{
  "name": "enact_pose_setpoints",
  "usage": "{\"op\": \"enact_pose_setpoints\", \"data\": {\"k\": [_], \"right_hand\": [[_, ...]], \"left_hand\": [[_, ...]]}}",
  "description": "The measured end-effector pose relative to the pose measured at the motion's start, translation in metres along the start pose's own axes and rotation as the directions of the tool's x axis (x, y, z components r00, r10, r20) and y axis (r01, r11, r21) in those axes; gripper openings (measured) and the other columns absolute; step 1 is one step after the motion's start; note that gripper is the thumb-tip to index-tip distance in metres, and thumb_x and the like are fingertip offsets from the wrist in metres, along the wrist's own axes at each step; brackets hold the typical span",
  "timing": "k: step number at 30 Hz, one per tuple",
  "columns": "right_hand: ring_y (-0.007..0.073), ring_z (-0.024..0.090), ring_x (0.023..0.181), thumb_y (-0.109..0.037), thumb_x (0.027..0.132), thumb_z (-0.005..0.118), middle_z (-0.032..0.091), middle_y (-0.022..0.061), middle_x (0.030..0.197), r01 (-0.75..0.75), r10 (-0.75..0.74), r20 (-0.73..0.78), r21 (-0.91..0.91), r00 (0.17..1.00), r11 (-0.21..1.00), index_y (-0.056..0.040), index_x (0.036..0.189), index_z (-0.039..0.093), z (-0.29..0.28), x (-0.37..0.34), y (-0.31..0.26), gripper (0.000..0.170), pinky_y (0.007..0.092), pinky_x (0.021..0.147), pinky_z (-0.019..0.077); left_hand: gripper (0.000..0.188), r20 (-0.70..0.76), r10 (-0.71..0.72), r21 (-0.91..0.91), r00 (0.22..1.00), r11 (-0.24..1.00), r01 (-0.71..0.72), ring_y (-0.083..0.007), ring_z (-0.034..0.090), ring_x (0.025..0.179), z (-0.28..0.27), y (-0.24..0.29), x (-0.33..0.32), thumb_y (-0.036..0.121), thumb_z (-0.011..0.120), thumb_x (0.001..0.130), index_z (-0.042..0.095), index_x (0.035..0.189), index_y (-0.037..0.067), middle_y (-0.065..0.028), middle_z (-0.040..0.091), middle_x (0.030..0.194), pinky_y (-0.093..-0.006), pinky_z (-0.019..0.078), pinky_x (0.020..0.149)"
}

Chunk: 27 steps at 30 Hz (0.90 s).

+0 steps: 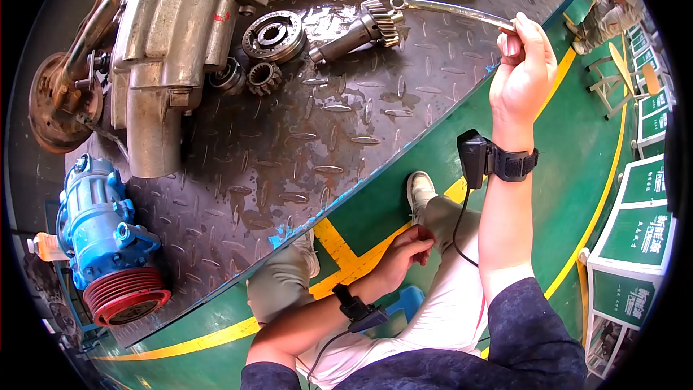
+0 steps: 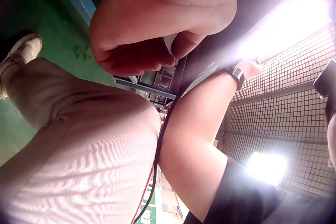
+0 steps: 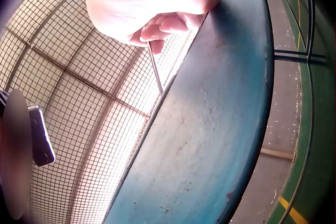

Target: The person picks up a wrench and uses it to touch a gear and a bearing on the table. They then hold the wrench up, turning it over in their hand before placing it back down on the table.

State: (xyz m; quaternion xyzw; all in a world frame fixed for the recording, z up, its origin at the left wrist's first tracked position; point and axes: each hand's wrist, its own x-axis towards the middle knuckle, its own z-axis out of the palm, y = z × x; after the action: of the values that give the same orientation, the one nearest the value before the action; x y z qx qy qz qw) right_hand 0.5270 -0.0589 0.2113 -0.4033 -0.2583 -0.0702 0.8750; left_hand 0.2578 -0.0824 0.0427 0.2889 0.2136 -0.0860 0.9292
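My right hand (image 1: 521, 72) pinches one end of a long silver wrench (image 1: 455, 9) over the table's right edge. The wrench's ring end points left, near the toothed end of a gear shaft (image 1: 361, 29) lying on the table. In the right wrist view, curled fingers (image 3: 157, 30) grip the thin wrench shank (image 3: 155, 66). My left hand (image 1: 406, 254) hangs over my lap with its fingers loosely curled, holding nothing visible. The left wrist view shows that hand (image 2: 163, 19) from close by, thumb near the fingertips.
On the diamond-plate table (image 1: 289, 152) lie a round bearing-like ring (image 1: 273, 36), a small gear (image 1: 264, 78) and a large metal housing (image 1: 170, 50). A blue compressor-like unit (image 1: 101, 217) with a red pulley stands at the near left. Green boards (image 1: 635, 238) line the right side.
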Motion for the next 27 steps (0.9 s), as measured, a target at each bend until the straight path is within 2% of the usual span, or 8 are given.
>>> {"op": "enact_pose_setpoints", "data": {"k": [5, 8, 27], "right_hand": [[0.0075, 0.050, 0.061, -0.008, 0.085, 0.063, 0.055, -0.0003, 0.066, -0.005, 0.005, 0.003, 0.003, 1.000, 1.000, 0.0018, 0.084, 0.066, -0.0003, -0.0001, -0.0002, 0.010, 0.0198, 0.061, 0.0406], [0.0086, 0.048, 0.060, -0.005, 0.087, 0.058, 0.056, 0.0026, 0.066, 0.005, -0.005, -0.004, 0.006, 1.000, 1.000, 0.0067, 0.090, 0.065, -0.0004, 0.0002, 0.0005, 0.014, 0.0230, 0.060, 0.0411], [0.0089, 0.049, 0.060, -0.005, 0.087, 0.059, 0.057, 0.0032, 0.067, 0.013, -0.013, 0.002, 0.009, 1.000, 1.000, 0.0065, 0.091, 0.065, -0.0023, 0.0004, 0.0018, 0.014, 0.0231, 0.060, 0.0416]], "left_hand": [[0.010, 0.001, -0.002, 0.003, 1.000, 1.000, 0.002, -0.0080, 0.049, 0.070, -0.0002, -0.0002, 0.0002, 0.015, 0.054, 0.090, 0.056, 0.097, 0.007, 0.0010, 0.053, 0.078, -0.0217, 0.0404, 0.066], [0.011, -0.005, -0.003, 0.005, 1.000, 1.000, 0.003, -0.0080, 0.049, 0.070, -0.0002, -0.0002, -0.0002, 0.015, 0.054, 0.090, 0.056, 0.097, 0.007, 0.0010, 0.053, 0.077, -0.0217, 0.0403, 0.066], [0.011, -0.005, -0.003, -0.003, 1.000, 1.000, 0.003, -0.0076, 0.049, 0.071, -0.0012, -0.0020, 0.0006, 0.014, 0.054, 0.089, 0.056, 0.097, 0.007, 0.0013, 0.052, 0.078, -0.0213, 0.0401, 0.066]]}}
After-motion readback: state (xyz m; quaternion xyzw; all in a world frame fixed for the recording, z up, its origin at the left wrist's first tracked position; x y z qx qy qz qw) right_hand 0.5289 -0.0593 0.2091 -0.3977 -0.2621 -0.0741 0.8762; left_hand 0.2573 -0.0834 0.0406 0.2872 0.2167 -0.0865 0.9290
